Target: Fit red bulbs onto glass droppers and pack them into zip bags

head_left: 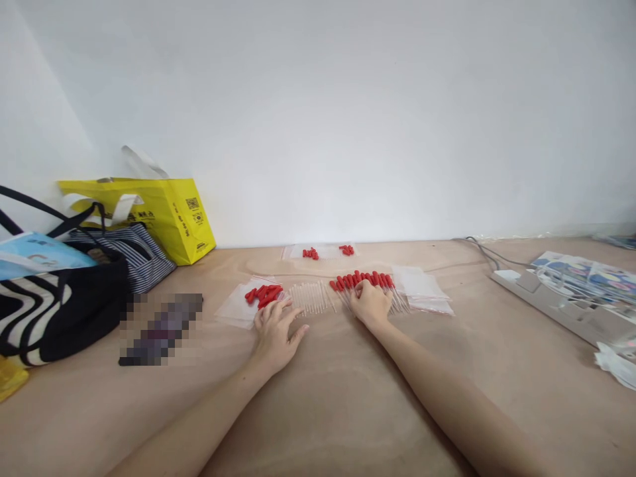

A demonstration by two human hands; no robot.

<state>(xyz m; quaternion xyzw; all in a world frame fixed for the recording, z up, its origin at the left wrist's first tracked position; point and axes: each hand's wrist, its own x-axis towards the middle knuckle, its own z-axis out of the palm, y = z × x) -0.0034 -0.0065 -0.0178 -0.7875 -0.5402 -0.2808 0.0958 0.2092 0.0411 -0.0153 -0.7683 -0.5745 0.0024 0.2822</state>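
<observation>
My left hand (278, 334) rests palm down with its fingers spread, holding nothing. Its fingertips lie beside a small pile of red caps (268, 293) on clear plastic bags (232, 309). Between my hands is a row of thin pale sticks (311, 298). My right hand (371, 305) is curled with the fingers pressed together over a row of red-capped sticks (382, 280). What is between those fingers is hidden. More clear bags (422, 291) are stacked right of that row.
Farther back, a flat clear bag (325, 252) carries two small groups of red pieces. A yellow bag (193, 225), a striped pouch (149, 255) and a black bag (94, 311) stand at left, near a blurred-out dark object (161, 331). A power strip (546, 305) with cables lies at right.
</observation>
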